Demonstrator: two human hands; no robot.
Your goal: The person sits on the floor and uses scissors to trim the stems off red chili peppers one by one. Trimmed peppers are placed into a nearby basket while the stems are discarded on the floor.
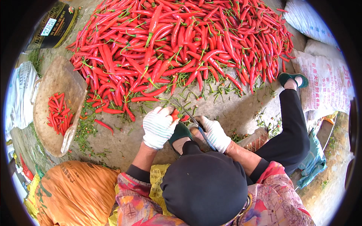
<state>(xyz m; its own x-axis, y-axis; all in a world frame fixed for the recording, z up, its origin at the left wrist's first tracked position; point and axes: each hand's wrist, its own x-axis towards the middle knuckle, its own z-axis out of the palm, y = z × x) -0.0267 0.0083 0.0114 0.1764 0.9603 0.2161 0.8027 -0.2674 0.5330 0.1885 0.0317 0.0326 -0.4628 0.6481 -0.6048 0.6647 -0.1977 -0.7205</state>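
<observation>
My left hand (pixel 159 127), in a white striped knit glove, is closed around a red chili pepper (pixel 175 114), of which only a part shows. Gloved alike, my right hand (pixel 212 132) grips the blue handle of a pair of scissors (pixel 206 137). The thin metal blades are parted and point up and left, just right of the held pepper. Beyond both hands spreads a large pile of red chili peppers (pixel 181 42) with green stems. Cut green stems (pixel 198 93) lie scattered on the concrete floor between the pile and the hands.
At left, a metal scoop-like pan (pixel 56 73) holds small red peppers (pixel 59 113). An orange sack (pixel 79 192) lies at lower left, white woven sacks (pixel 319 82) at right. A black printed container (pixel 53 25) stands upper left. Green slippers (pixel 181 131) and a bent leg flank the work area.
</observation>
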